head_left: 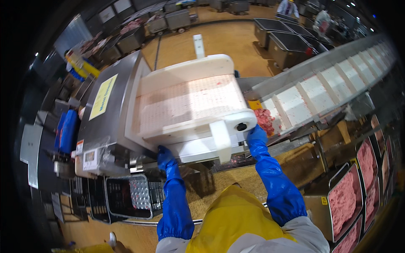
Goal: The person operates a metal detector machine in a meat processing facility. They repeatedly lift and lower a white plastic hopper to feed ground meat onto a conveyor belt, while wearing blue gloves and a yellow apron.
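Note:
My left hand point(166, 156) in a blue glove is closed at the lower edge of the steel machine point(110, 107), its grip partly in shadow. My right hand point(255, 135), also blue-gloved, is at the near right corner of the white belt unit point(185, 101), just below a black knob point(241, 126); its fingers are mostly hidden. The belt carries small pink scraps. Right of that corner a clump of pink minced meat point(263, 121) lies at the foot of a cleated white conveyor point(316, 88), which rises away to the right.
Meat-filled steel bins point(342, 202) stand at the lower right, black crates point(128, 196) at the lower left. Wheeled bins point(286, 48) line the back. One worker point(78, 65) is at the far left, another point(288, 9) at the back right. A yellow-clad leg point(95, 248) shows at bottom left.

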The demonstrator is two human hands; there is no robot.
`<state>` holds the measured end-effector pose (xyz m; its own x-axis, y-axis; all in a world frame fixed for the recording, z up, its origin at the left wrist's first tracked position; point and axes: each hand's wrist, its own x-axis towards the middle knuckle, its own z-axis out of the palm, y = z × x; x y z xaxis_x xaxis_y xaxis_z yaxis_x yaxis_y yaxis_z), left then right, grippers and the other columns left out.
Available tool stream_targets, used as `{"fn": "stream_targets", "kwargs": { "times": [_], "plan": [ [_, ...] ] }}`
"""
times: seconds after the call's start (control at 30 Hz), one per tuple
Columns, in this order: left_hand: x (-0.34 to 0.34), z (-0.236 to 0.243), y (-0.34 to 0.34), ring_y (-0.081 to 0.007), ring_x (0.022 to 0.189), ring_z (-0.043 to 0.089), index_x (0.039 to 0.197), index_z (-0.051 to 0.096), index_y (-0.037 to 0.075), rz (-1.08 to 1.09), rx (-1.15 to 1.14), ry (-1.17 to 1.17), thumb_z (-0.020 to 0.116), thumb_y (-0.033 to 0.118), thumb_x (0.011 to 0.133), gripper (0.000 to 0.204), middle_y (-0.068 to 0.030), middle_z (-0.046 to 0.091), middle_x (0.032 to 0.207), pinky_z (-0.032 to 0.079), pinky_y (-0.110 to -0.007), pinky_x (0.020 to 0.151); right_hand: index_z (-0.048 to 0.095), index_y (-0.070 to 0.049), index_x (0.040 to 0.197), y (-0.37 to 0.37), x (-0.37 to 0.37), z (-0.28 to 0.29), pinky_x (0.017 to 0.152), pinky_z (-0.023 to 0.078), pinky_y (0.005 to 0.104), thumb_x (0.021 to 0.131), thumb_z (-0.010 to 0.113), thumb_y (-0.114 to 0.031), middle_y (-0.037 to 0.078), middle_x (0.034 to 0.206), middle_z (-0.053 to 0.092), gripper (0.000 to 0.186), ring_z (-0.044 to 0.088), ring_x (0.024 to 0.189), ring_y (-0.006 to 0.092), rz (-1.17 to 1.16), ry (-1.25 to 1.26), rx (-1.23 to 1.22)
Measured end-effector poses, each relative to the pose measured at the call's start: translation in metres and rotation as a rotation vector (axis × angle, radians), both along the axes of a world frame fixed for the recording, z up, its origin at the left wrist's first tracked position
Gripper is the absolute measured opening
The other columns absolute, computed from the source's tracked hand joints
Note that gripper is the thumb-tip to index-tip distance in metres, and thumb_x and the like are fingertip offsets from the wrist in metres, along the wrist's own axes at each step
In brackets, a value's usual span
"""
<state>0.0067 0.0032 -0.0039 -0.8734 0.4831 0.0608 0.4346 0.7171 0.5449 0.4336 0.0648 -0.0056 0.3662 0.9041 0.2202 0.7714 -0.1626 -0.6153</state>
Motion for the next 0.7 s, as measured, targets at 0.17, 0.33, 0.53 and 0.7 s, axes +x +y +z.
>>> {"fn": "stream_targets", "kwargs": {
  "times": [0.17, 0.33, 0.53, 0.7],
  "plan": [
    [-0.048, -0.056, -0.002, -0.0396, 0.078, 0.073, 0.124, 0.063, 0.013, -0.197, -0.146, 0.349, 0.033, 0.037, 0.109, 0.042, -0.0166, 0.075, 0.093, 0.057, -0.054, 0.060, 0.069, -0.008, 0.112, 0.006, -0.006, -0.013, 0.080, 0.053, 0.0545, 0.098, 0.053, -0.028, 0.023, 0.102, 0.072, 0.028, 0.068, 0.097, 0.0451, 0.155, 0.018, -0.015],
    [-0.015, -0.031, 0.004, -0.0420, 0.071, 0.071, 0.076, 0.075, 0.011, -0.017, 0.005, 0.160, 0.036, 0.050, 0.105, 0.062, -0.0177, 0.072, 0.077, 0.057, -0.055, 0.066, 0.068, -0.008, 0.120, -0.009, -0.002, -0.004, 0.083, 0.053, 0.0531, 0.097, 0.053, -0.021, 0.023, 0.107, 0.072, 0.030, 0.068, 0.101, 0.0446, 0.152, 0.024, -0.003],
    [-0.018, -0.021, -0.006, -0.0397, 0.063, 0.069, 0.064, 0.073, 0.011, 0.066, 0.160, 0.171, 0.042, 0.048, 0.103, 0.062, -0.0158, 0.071, 0.071, 0.055, -0.052, 0.059, 0.064, -0.007, 0.126, 0.000, 0.000, -0.014, 0.086, 0.052, 0.0522, 0.097, 0.051, -0.018, 0.024, 0.111, 0.071, 0.034, 0.067, 0.103, 0.0449, 0.138, -0.046, -0.090],
    [-0.012, -0.021, -0.001, -0.0390, 0.063, 0.069, 0.065, 0.074, 0.012, 0.061, 0.120, 0.188, 0.042, 0.048, 0.103, 0.062, -0.0148, 0.071, 0.070, 0.055, -0.052, 0.060, 0.067, -0.003, 0.120, 0.009, 0.010, -0.030, 0.082, 0.053, 0.0505, 0.097, 0.056, -0.026, 0.024, 0.107, 0.073, 0.034, 0.070, 0.097, 0.0423, 0.148, 0.002, -0.008]
  ]
}}
